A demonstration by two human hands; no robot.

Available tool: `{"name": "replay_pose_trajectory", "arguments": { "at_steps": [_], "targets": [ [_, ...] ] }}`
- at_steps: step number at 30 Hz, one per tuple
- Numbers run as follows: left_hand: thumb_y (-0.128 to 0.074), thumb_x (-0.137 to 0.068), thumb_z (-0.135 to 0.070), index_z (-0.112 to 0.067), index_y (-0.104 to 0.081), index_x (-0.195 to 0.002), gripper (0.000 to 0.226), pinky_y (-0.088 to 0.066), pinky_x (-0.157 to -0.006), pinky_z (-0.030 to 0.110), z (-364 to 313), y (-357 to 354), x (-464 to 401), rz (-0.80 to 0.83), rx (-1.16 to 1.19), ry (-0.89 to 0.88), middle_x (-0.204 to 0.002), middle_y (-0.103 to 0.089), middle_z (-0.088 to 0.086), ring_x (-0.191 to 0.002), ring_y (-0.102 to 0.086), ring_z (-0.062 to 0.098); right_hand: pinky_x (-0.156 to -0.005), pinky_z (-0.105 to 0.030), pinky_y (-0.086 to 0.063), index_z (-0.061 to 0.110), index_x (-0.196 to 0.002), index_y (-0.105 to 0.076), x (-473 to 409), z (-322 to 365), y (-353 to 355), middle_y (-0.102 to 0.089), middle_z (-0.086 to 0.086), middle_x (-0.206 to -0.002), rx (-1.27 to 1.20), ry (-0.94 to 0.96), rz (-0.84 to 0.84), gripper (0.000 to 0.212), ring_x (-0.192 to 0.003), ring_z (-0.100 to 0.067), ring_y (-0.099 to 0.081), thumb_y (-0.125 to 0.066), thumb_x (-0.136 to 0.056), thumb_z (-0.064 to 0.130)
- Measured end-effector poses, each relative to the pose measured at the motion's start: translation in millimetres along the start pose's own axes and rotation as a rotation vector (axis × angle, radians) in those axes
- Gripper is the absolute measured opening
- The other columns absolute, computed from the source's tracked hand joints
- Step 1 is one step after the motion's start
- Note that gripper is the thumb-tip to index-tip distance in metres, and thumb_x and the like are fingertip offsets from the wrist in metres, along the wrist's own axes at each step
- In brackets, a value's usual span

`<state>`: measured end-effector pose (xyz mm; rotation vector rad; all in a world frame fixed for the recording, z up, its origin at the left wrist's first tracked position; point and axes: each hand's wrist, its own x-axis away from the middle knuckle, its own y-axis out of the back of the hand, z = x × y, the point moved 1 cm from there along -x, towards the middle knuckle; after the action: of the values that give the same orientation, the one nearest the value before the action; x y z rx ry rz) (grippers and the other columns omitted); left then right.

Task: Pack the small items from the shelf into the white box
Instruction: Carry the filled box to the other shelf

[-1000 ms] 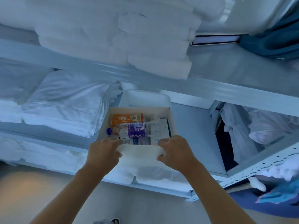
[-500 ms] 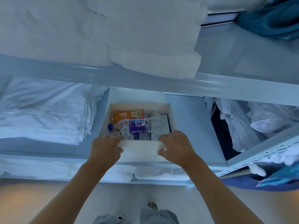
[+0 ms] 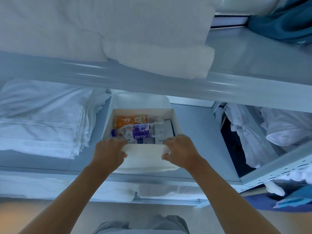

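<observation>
A stack of folded white sheets (image 3: 42,119) lay on the shelf (image 3: 194,125), well to the left of the fingers. Thick white towels (image 3: 118,31) sat on the shelf above them. A teal cloth (image 3: 283,21) was bunched at the upper right. Crumpled white linen (image 3: 263,132) lay to the right, lower down.

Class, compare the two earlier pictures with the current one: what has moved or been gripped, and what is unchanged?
The white box has slid further onto the shelf, away from its front edge. Left hand and right hand grip its near wall throughout. The purple-label bottle and orange packet inside lie as before.
</observation>
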<state>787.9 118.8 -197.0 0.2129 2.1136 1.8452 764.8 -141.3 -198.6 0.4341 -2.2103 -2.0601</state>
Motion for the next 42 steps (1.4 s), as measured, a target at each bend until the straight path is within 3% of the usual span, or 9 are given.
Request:
{"name": "replay_pose_trajectory", "arguments": {
  "at_steps": [3,7,13,23,27,32,36,42],
  "targets": [
    [-0.089,-0.072,-0.040,-0.037,-0.073,-0.113,0.044,-0.061,-0.077,0.035,8.2,-10.0,-5.5,-0.012,0.017,0.013,-0.100,-0.077,-0.015,-0.084,-0.076,0.015,-0.065,-0.024,-0.044,0.030,-0.088,-0.073,-10.8,1.1,-13.4,-0.073,0.013,-0.077,0.000,0.000,0.002,0.031,-0.063,-0.015,-0.061,-0.077,-0.068,0.053],
    [-0.088,-0.073,-0.040,-0.039,-0.071,-0.119,0.049,-0.061,-0.081,0.036,15.5,-23.3,-14.8,-0.017,0.020,0.009,-0.103,-0.077,-0.013,-0.088,-0.076,0.016,-0.070,-0.029,-0.055,0.030,-0.095,-0.072,-24.7,-0.8,-33.9,-0.073,0.012,-0.081,-0.022,-0.028,0.017,0.037,-0.067,-0.016,-0.061,-0.072,-0.069,0.056],
    [-0.082,-0.081,-0.043,-0.037,-0.068,-0.124,0.046,-0.058,-0.088,0.033,22.2,-56.9,-23.9,0.028,0.022,0.007,-0.109,-0.075,-0.014,-0.094,-0.075,0.013,-0.072,-0.029,-0.054,0.030,-0.095,-0.073,-31.7,-4.0,-66.6,-0.074,0.012,-0.083,-0.037,-0.021,0.043,0.038,-0.069,-0.015,-0.065,-0.075,-0.068,0.056],
    [-0.083,-0.081,-0.042,-0.033,-0.070,-0.119,0.041,-0.058,-0.090,0.034,29.9,-97.5,-35.0,0.081,0.011,-0.066,-0.109,-0.076,-0.013,-0.092,-0.076,0.014,-0.083,-0.031,-0.056,0.026,-0.106,-0.073,-37.9,-9.2,-119.9,-0.077,0.008,-0.095,-0.143,-0.015,0.120,0.047,-0.082,-0.016,-0.069,-0.080,-0.073,0.059],
    [-0.081,-0.084,-0.039,-0.034,-0.069,-0.119,0.037,-0.060,-0.085,0.033,33.5,-113.8,-33.9,0.099,0.029,-0.085,-0.109,-0.075,-0.011,-0.086,-0.075,0.014,-0.075,-0.027,-0.050,0.025,-0.094,-0.072,-35.3,-13.1,-130.9,-0.075,0.007,-0.086,-0.235,-0.027,0.130,0.037,-0.071,-0.012,-0.063,-0.078,-0.079,0.058],
    [-0.063,-0.097,-0.042,-0.033,-0.063,-0.101,0.009,-0.055,-0.082,0.023,39.0,-137.1,-25.0,0.302,0.027,-0.172,-0.108,-0.071,-0.015,-0.086,-0.069,0.011,-0.062,-0.027,-0.035,0.022,-0.074,-0.058,-17.7,-11.3,-138.3,-0.058,0.010,-0.068,-0.364,-0.010,0.256,0.037,-0.062,-0.011,-0.052,-0.065,-0.093,0.054],
    [-0.057,-0.100,-0.048,-0.033,-0.067,-0.109,0.019,-0.056,-0.094,0.028,42.2,-140.7,-20.1,0.322,0.009,-0.227,-0.113,-0.070,-0.017,-0.098,-0.070,0.010,-0.060,-0.019,-0.034,0.023,-0.085,-0.068,-11.8,-10.7,-138.8,-0.062,0.008,-0.076,-0.431,-0.014,0.284,0.036,-0.067,-0.010,-0.056,-0.056,-0.099,0.053],
    [-0.042,-0.099,-0.062,-0.034,-0.063,-0.123,0.043,-0.052,-0.094,0.026,39.2,-129.7,-8.4,0.383,0.214,-0.128,-0.126,-0.068,-0.017,-0.106,-0.067,0.008,-0.067,-0.022,-0.050,0.022,-0.099,-0.074,-12.1,-1.8,-133.2,-0.068,0.008,-0.084,-0.515,-0.044,0.361,0.045,-0.072,-0.010,-0.063,-0.054,-0.096,0.063]
  ]
}}
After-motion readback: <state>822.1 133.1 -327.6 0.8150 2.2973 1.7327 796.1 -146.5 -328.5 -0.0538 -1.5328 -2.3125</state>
